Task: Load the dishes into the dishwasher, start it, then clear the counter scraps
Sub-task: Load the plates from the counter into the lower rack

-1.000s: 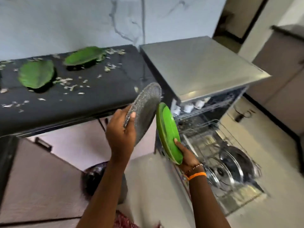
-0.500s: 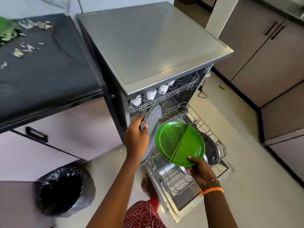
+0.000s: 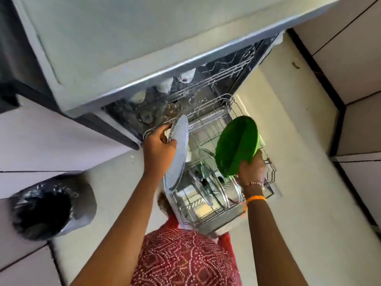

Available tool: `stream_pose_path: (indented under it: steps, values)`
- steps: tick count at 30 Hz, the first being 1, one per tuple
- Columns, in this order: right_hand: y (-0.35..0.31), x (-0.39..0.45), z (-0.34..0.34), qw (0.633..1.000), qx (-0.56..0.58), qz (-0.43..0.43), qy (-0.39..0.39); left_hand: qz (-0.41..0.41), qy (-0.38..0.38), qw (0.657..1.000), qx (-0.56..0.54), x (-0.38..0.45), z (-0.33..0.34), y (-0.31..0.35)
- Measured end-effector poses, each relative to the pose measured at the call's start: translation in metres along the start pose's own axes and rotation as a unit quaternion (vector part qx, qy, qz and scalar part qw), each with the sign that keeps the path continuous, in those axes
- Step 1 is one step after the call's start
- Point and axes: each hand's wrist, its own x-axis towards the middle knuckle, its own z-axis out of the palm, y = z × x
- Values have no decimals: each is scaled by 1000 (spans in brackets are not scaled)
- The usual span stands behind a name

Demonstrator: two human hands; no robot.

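The dishwasher stands open with its lower wire rack pulled out over the floor. My left hand grips a grey speckled plate by its upper rim, held on edge over the rack's left side. My right hand holds a green plate from below, tilted above the rack's right side. Glass lids and steel pieces stand in the rack's near half. White cups sit in the upper rack.
A bin lined with a black bag stands on the floor at the left. Pale cabinet fronts line the right side. The dark counter edge shows at the far left. Open floor lies right of the rack.
I have leaned over the dishwasher and both plates have dropped lower, down to the pulled-out lower rack. The counter with its scraps has left the view.
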Motion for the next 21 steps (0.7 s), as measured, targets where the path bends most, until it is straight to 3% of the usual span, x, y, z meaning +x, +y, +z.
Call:
stream_pose_path:
  steps: [3,8,15,21]
  values:
    - [-4,37,11,994,-72,-87,-2,2,64,998,-24,15,27,-8]
    - [4,111,52,972,-169,-161,-41,-8,96,994,-52,35,75,-29]
    - [22,180,118,952,-200,-190,-133,-51,152,982,-100,63,117,-64]
    - [26,198,160,935,-192,-248,-165,-29,163,978,-129,71,129,-88]
